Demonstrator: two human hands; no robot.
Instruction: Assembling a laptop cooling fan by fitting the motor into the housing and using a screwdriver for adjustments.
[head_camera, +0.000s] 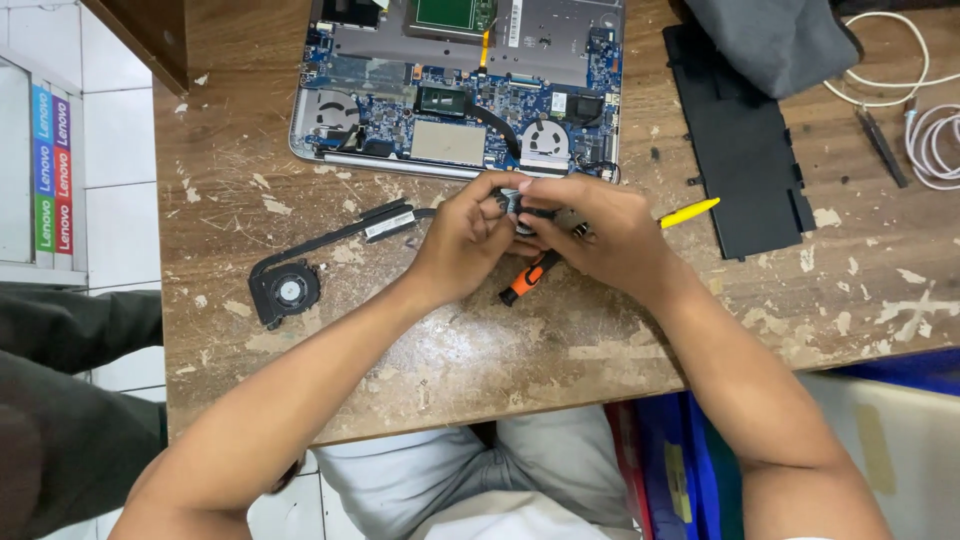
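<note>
Both my hands meet over the middle of the worn wooden table. My left hand and my right hand together grip a small black part, mostly hidden by the fingers. An orange-and-black screwdriver lies beneath my hands. Just beyond them sits an opened laptop with its blue circuit board and two fans exposed. A removed black cooling fan with its heat pipe lies left of my left hand.
A flat black battery pack lies at right, with a yellow tool beside it. A grey cloth and white cables occupy the far right corner. A dark-clothed person stands at left. My lap is below the table's edge.
</note>
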